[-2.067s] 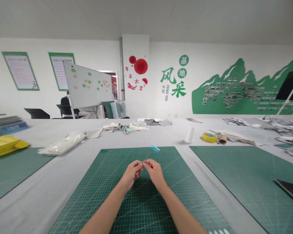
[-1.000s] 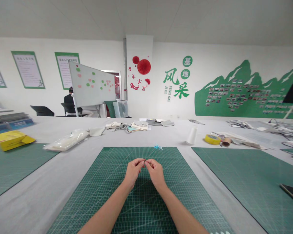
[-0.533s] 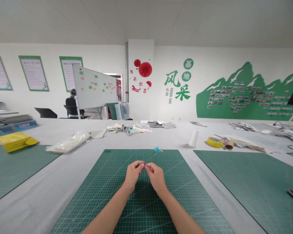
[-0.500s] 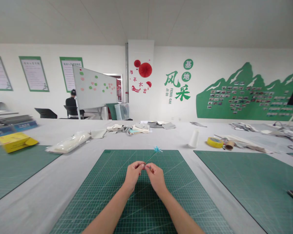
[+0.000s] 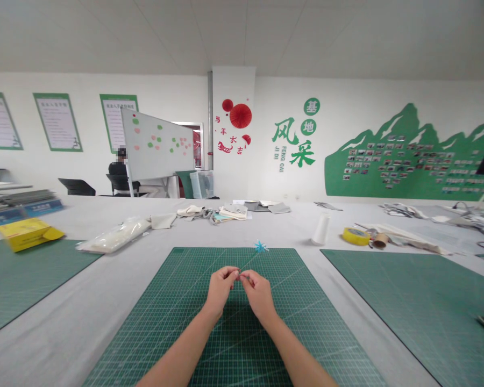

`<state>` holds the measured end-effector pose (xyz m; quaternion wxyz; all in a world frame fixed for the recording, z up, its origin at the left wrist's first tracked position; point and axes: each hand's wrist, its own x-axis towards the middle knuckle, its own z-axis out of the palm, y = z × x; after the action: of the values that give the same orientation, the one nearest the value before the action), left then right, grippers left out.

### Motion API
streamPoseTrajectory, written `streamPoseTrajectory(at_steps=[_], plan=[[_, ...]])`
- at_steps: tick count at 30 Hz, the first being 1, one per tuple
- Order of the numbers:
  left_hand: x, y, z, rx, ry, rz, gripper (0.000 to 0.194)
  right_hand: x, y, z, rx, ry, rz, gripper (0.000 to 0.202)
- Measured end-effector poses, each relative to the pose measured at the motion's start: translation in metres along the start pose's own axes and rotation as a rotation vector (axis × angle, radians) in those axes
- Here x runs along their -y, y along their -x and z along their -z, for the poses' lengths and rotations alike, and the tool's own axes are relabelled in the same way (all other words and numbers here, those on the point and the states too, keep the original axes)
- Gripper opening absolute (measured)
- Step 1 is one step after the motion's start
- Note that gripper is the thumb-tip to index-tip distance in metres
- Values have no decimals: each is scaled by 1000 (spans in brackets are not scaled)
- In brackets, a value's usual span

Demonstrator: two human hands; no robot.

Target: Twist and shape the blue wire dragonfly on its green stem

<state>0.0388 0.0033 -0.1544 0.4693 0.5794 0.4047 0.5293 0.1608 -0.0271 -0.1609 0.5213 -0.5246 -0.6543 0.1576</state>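
Observation:
A blue artificial flower [image 5: 260, 246] on a thin green stem leans up and to the right from my fingertips. My left hand [image 5: 222, 286] pinches the stem's lower end between thumb and fingers. Close beside it, my right hand [image 5: 257, 290] pinches at the same spot, its fingertips almost touching the left ones. The very end of the stem is hidden by the fingers. Both hands are above the green cutting mat [image 5: 165, 322], whose printed grid shows around my forearms.
A white cone [image 5: 320, 230] and yellow tape roll [image 5: 355, 236] stand to the right; a yellow box [image 5: 28, 235] and plastic-wrapped pack [image 5: 115, 236] lie left. Fabric scraps [image 5: 232, 210] lie along the back. More mats flank mine. A person [image 5: 119, 167] sits in the background.
The blue flower head has turned slightly at the end of its stem. Both hands stay in the same place, still pinching.

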Motion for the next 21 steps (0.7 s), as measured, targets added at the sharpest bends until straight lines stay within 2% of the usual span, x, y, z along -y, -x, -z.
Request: streamPoseTrajectory(at_steps=[11, 21], plan=[[1, -3, 1, -9, 56, 37, 29, 2, 0, 2, 5, 9, 29, 21], [-2, -1, 3, -15, 24, -13, 24, 4, -1, 4, 17, 28, 63, 21]])
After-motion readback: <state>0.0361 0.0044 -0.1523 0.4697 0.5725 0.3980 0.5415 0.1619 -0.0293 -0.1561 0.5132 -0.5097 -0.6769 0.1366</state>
